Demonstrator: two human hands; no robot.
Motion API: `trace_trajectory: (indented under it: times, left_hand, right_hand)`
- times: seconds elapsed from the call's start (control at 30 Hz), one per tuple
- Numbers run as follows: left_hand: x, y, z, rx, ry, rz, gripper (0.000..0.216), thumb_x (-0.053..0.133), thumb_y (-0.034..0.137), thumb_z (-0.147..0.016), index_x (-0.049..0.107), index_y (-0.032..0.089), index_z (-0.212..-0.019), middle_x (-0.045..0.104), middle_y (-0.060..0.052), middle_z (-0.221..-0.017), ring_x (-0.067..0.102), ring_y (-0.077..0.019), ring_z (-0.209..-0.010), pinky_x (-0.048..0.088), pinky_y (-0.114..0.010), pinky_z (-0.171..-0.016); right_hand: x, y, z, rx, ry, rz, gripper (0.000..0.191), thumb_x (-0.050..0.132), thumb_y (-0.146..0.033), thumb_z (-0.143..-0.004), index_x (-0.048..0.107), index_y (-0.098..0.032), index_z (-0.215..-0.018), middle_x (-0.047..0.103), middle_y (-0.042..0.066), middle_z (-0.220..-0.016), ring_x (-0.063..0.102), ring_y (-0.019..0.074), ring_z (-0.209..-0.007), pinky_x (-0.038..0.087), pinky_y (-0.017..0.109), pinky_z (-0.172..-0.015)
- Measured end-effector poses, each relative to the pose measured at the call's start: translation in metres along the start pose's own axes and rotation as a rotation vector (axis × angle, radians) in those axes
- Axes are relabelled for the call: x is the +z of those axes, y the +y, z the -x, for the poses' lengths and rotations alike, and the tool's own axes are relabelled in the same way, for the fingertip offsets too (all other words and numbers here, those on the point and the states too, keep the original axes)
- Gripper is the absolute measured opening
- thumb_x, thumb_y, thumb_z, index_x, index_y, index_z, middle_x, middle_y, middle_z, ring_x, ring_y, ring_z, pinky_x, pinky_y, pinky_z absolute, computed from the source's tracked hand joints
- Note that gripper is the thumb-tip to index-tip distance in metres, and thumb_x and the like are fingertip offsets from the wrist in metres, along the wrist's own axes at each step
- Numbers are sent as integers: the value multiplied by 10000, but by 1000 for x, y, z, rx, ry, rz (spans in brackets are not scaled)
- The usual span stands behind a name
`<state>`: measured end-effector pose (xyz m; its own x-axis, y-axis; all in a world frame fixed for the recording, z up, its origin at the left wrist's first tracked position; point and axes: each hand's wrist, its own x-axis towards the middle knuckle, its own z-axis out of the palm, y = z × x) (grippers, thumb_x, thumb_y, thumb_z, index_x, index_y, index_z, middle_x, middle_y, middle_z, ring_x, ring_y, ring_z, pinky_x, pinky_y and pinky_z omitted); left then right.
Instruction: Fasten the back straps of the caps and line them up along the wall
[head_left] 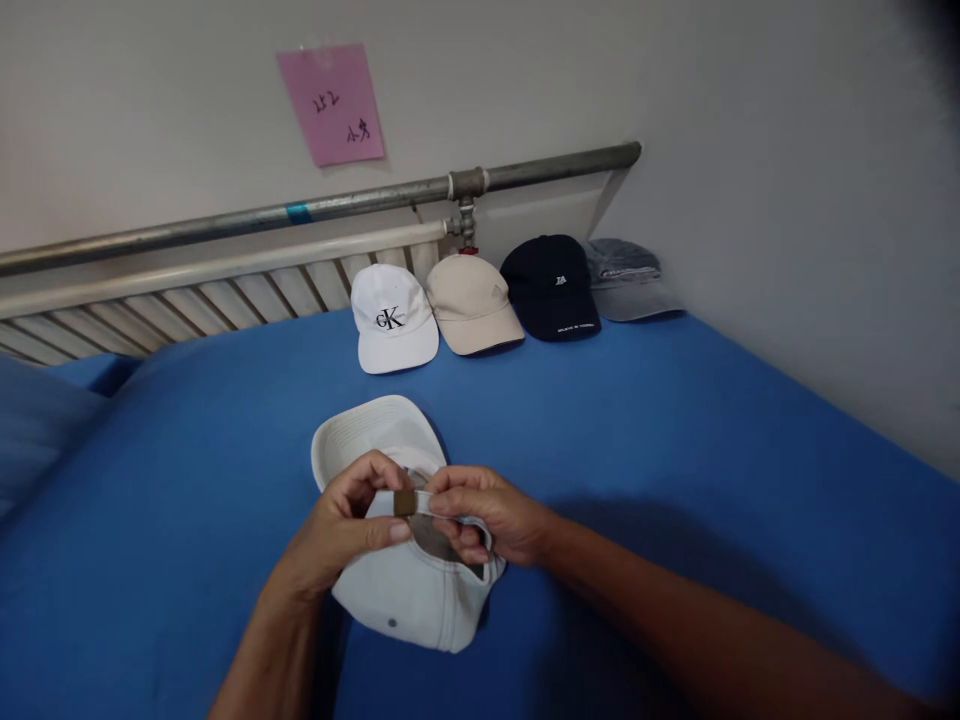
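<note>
A pale, nearly white baseball cap (405,605) lies on the blue sheet with its brim pointing away from me and its back strap toward me. My left hand (349,525) pinches the strap beside a small brown buckle (404,502), thumb below and fingers above. On the other side of the buckle, my right hand (487,510) grips the cap strap (424,503) between thumb and forefinger. Its lower fingers reach into the opening at the back of the cap.
Along the far edge stand a white cap (394,320), a beige cap (476,305), a dark navy cap (551,288) and a grey cap (630,280). Behind them run a radiator (247,295) and a metal pipe (375,197). A pink note (331,105) hangs on the wall.
</note>
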<state>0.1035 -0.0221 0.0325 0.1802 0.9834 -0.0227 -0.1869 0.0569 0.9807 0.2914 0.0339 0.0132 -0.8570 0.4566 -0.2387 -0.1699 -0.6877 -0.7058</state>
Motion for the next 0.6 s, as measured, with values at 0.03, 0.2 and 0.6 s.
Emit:
trace_trajectory:
  times: [0.03,0.2,0.6]
  left_hand:
    - [0,0,0,3,13,-3,269,802,183,-657,573,194,-798,602,18,-780,524,-104,-684,415,-194,-612]
    - [1,-1,-1,14,43,8,267,815,205,-643,590,191,-786,603,21,-742,524,-100,-656,411,-185,-590]
    - [5,2,-1,20,120,-17,241,834,237,-606,687,195,-793,642,7,-705,548,-110,-627,425,-188,-572]
  right_hand:
    - [0,0,0,-1,-4,-6,255,741,-312,-686,535,-173,-738,519,-71,-511,342,24,-364,264,124,-311]
    - [-2,0,2,0,-13,-34,264,752,-314,-685,541,-178,-766,516,-72,-513,331,19,-362,255,122,-319]
    - [-1,2,1,-13,-9,-49,271,761,-324,-693,549,-176,-776,522,-70,-538,349,16,-375,252,125,-331]
